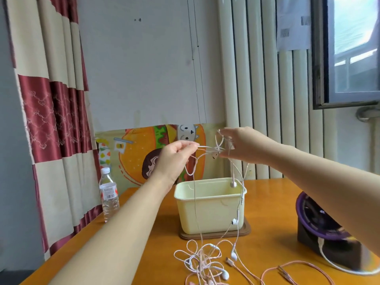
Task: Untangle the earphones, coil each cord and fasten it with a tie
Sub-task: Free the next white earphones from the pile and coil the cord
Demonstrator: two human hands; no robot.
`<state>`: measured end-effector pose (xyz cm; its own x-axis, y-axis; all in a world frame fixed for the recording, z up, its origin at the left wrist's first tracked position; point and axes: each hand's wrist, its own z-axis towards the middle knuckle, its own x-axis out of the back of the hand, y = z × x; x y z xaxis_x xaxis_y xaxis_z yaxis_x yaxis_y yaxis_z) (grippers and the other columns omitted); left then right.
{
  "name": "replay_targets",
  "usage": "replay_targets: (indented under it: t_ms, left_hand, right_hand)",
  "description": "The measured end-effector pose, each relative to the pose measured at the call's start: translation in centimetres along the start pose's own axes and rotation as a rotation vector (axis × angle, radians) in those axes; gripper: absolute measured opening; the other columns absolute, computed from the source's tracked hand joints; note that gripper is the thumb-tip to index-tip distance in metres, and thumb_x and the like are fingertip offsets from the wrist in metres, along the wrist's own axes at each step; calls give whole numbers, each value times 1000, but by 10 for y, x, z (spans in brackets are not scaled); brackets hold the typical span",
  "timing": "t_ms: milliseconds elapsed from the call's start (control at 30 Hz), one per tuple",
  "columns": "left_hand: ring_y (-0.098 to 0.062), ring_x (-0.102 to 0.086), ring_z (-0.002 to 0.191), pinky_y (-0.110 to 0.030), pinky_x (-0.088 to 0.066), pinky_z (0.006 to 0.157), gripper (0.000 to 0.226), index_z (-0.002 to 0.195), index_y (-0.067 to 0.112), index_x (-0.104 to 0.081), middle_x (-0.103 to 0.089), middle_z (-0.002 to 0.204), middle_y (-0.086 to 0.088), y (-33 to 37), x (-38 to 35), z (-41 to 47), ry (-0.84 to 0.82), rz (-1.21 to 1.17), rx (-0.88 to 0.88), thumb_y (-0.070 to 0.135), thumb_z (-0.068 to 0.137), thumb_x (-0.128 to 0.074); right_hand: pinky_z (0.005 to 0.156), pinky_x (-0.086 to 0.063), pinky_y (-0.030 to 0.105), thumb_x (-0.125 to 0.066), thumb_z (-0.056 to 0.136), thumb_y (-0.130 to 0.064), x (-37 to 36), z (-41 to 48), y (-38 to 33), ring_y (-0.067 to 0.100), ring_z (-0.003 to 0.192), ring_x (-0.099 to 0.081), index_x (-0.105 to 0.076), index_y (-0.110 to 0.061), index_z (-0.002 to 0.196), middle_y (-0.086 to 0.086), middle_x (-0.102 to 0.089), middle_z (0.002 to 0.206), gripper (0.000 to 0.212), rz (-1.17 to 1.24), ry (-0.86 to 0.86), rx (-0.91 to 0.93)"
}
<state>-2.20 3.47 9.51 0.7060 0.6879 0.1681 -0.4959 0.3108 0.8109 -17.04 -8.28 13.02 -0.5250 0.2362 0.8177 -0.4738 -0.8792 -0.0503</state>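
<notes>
Fingers [190, 145] of left hand [176, 156] and right hand [243, 145] pinch tangled earphones [215, 154]; below them, nothing coiled or tied yet

Two hands are showing: one left hand [176, 155] and one right hand [242, 145]. One cream tub [209, 208] is sitting on one brown tray [245, 231]. One water bottle [108, 194] and one purple fan [320, 223] are standing on the surface [164, 254]. At least five white earbuds [234, 221] are showing among the earphones [202, 262]. The cords are tangling too thickly for a sure count, perhaps three sets.
</notes>
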Motion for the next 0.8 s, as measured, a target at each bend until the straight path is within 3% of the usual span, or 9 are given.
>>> replay_targets:
  t_ms: [67, 133, 267, 367, 467, 533, 633, 733, 800]
  left_hand:
    - [-6, -58, 91, -25, -44, 80, 18, 78, 24, -71, -68, 89, 9, -3, 1, -3, 10, 8, 3, 32, 90, -60]
    - [-7, -58, 88, -27, -46, 80, 20, 76, 24, -70, -67, 85, 11, -7, 5, -5, 39, 6, 7, 32, 91, -59]
    - [0, -55, 63, -17, -43, 60, 12, 90, 21, -66, -59, 74, 9, -16, 11, -5, 108, 62, 31, 24, 94, -55]
    - [-1, -51, 63, -21, -45, 63, 16, 99, 22, -68, -59, 76, 10, -18, 14, -9, -16, 113, 76, 27, 95, -53]
    - [-7, -59, 82, -22, -45, 64, 27, 103, 23, -70, -68, 99, 10, -21, 15, -14, -213, 250, 99, 43, 87, -61]
    - [-10, -60, 83, -26, -47, 65, 37, 99, 24, -71, -71, 96, 9, -22, 14, -16, -301, 253, 117, 52, 76, -66]
    - [-8, -60, 78, -27, -47, 67, 50, 96, 26, -72, -71, 86, 12, -23, 12, -17, -385, 195, 134, 62, 60, -68]
    - [4, -52, 60, -16, -40, 57, 24, 93, 28, -71, -65, 77, 18, -24, 11, -17, -395, 238, 102, 46, 78, -67]
    - [1, -46, 57, -15, -36, 53, 9, 88, 27, -71, -62, 69, 19, -26, 10, -16, -377, 240, 84, 33, 87, -65]
  right_hand:
    - [61, -47, 26, -62, 89, -31, -1, -1, 2, 13, 71, -55, -66, -21, 115, -5, -67, 89, 28, -53, 18, -24]
    - [48, -34, 22, -59, 91, -28, -3, -2, 4, 6, 58, -46, -70, -17, 100, -13, -51, 65, 17, -46, 3, -40]
    - [46, -29, 21, -61, 91, -28, -9, -5, 2, 3, 53, -39, -70, -16, 88, -14, -44, 59, 16, 11, 31, -24]
    - [47, -31, 21, -59, 92, -31, -11, -5, -3, 4, 54, -41, -59, -17, 66, -11, -45, 59, 29, 68, 62, -52]
    - [60, -47, 27, -60, 91, -28, -13, -6, -6, 14, 71, -60, -71, -11, 84, -3, -66, 78, 22, 175, 100, -51]
    - [74, -52, 31, -62, 90, -27, -17, -7, -9, 20, 85, -64, -74, -12, 98, 2, -72, 93, 22, 211, 99, -43]
    - [78, -53, 40, -62, 88, -34, -24, -7, -11, 24, 85, -64, -74, -10, 95, 6, -71, 93, 28, 223, 83, -25]
    - [77, -53, 42, -63, 87, -35, -29, -8, -10, 25, 82, -64, -75, -14, 91, 6, -70, 88, 24, 252, 92, 20]
    - [76, -52, 41, -66, 86, -29, -29, -11, -9, 23, 80, -63, -76, -17, 91, 3, -69, 86, 16, 283, 127, 65]
